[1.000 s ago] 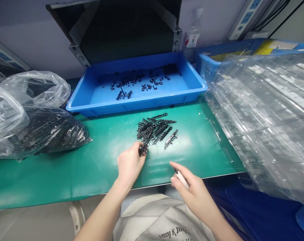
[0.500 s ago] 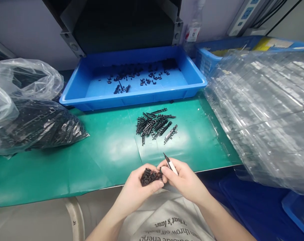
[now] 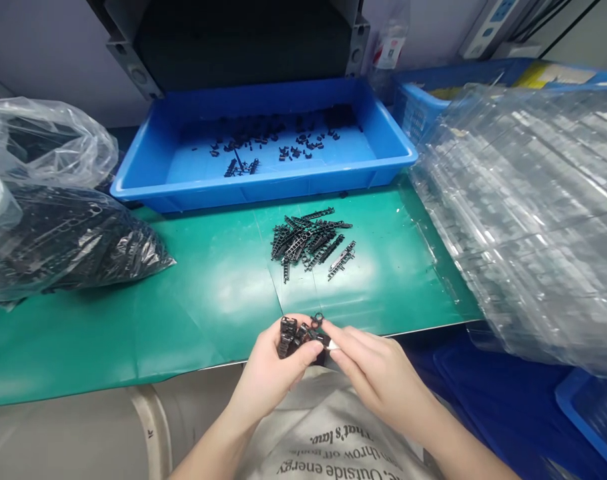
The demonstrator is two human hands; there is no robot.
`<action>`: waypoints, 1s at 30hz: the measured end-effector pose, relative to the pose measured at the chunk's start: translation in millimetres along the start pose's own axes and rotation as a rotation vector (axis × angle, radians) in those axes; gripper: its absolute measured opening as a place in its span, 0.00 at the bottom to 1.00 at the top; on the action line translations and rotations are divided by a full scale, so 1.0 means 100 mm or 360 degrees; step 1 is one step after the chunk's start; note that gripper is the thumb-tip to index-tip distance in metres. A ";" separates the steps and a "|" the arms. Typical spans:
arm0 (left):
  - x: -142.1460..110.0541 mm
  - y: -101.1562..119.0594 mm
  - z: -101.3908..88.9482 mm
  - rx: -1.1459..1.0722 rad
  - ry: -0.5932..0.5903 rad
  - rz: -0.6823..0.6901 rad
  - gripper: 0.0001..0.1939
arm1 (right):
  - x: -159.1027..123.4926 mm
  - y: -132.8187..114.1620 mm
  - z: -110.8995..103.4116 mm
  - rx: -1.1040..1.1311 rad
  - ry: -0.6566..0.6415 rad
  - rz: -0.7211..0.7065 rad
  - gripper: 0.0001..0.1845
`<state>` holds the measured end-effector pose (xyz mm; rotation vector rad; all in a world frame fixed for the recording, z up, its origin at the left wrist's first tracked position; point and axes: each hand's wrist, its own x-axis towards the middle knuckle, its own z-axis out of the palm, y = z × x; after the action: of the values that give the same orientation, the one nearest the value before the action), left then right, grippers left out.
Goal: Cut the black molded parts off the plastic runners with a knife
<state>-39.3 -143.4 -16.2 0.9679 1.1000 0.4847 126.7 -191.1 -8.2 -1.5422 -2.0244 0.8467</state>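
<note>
Turned inward, the tool (image 3: 333, 345) pinched in the right hand (image 3: 378, 365) now points at black parts (image 3: 288, 333) clasped by the curled left hand (image 3: 268, 377); best keep thumbs clear of its tip.

1. White tool (image 3: 333, 345): mostly buried under the right fingers (image 3: 356, 347), just a sliver pokes out.
2. Black parts (image 3: 288, 333) in the left fingers (image 3: 303, 358): half covered, can't count 'em.
3. Clear bag (image 3: 93, 160) left of the fingers: chopped off at the side.
4. Plastic stack (image 3: 528, 220) right of them: ditto, plus blurry.
5. Bits (image 3: 296, 152) in the blue tray (image 3: 263, 191) beyond the fingers: too tiny to ID.
</note>
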 end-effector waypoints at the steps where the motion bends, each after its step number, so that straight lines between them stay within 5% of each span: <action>1: -0.01 0.02 0.01 0.0032 0.0022 -0.0007 0.11 | 0.00 0.00 0.00 -0.0041 0.0021 -0.0017 0.20; 22: 0.04 0.01 0.11 0.0257 0.0276 0.0067 0.09 | 0.02 -0.02 0.11 -0.0273 0.0320 0.0010 0.20; 30: 0.15 0.15 0.05 0.0504 0.0251 0.0056 0.09 | 0.00 0.09 0.09 0.0213 0.0317 0.0215 0.20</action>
<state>-27.2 -125.9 -10.4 1.2432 1.3301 0.4278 127.0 -191.1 -21.3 -1.6316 -1.7053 0.8256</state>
